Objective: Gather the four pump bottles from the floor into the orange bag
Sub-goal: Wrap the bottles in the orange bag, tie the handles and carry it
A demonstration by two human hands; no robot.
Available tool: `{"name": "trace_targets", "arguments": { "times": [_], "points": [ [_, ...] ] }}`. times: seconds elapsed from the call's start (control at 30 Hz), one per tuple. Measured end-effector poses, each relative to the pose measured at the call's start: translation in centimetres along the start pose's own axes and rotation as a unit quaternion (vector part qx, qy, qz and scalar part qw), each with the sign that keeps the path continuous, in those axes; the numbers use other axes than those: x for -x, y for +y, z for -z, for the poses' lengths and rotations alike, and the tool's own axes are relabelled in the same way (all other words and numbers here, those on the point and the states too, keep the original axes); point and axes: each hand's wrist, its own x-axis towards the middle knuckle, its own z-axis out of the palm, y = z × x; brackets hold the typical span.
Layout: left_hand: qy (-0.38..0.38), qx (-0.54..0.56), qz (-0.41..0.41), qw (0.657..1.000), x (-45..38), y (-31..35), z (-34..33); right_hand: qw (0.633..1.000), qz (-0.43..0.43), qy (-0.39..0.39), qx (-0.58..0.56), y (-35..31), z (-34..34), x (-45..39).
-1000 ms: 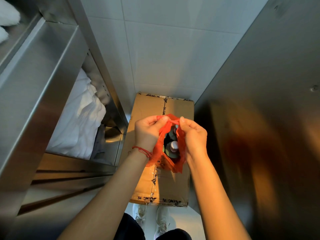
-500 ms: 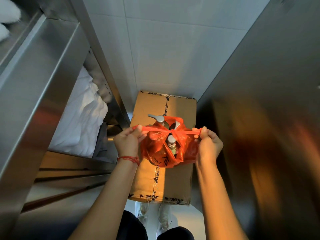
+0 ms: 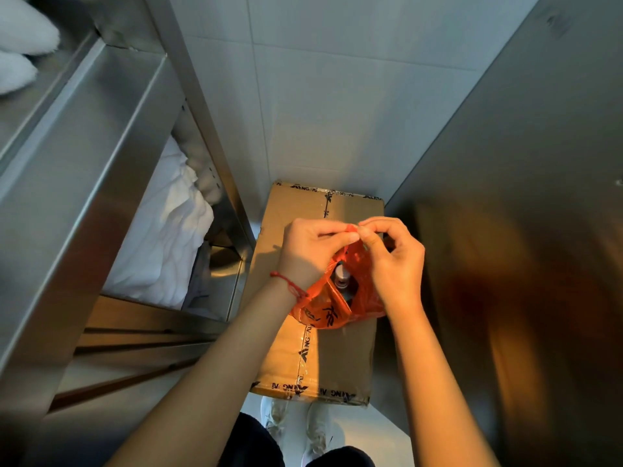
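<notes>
Bag (image 3: pixel 332 306) rests on box (image 3: pixel 340 358), one bottle (image 3: pixel 342 277) visible inside. Left hand (image 3: pixel 312 252) and right hand (image 3: pixel 394 261) pinch its handles together above.

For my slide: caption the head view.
Both hands pinch the thin orange plastic bag's handles above a taped brown cardboard box.
</notes>
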Motion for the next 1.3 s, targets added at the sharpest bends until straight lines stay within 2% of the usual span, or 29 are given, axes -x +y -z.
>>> {"name": "trace_targets", "arguments": {
  "times": [0.2, 0.37, 0.53, 0.63, 0.73, 0.83, 1.1, 1.3],
  "points": [
    [-0.026, -0.005, 0.023, 0.999, -0.5, -0.2, -0.2, 1.000, -0.014, 0.009, -0.009, -0.2, -0.1, -0.3],
    [-0.015, -0.004, 0.019, 1.000, 0.0, 0.1, -0.3, 0.999, -0.037, -0.002, -0.024, -0.9, -0.3, -0.2],
    [-0.001, 0.006, 0.008, 1.000, 0.9, 1.5, -0.1, 0.993, -0.066, -0.012, -0.094, -1.3, 0.8, 0.6],
    [0.001, 0.017, -0.001, 1.000, 1.6, 2.5, 0.1, 0.986, -0.093, -0.063, -0.121, -1.1, 1.8, 1.7],
    [-0.011, 0.008, -0.022, 1.000, 2.0, 3.9, 0.4, 0.985, -0.084, -0.122, -0.090, -1.7, 2.3, 2.7],
    [-0.016, 0.002, -0.042, 0.999, 2.8, 5.3, 0.4, 0.991, -0.057, -0.115, -0.041, -3.0, 2.4, 3.0],
    [0.049, 0.008, -0.063, 0.997, 6.8, 7.7, -0.2, 0.998, -0.017, -0.061, -0.019, -5.1, 2.6, 5.7],
    [0.135, 0.010, -0.050, 0.990, 11.1, 8.0, 0.1, 0.990, -0.020, -0.132, -0.041, -6.3, 3.7, 8.7]
  ]
}}
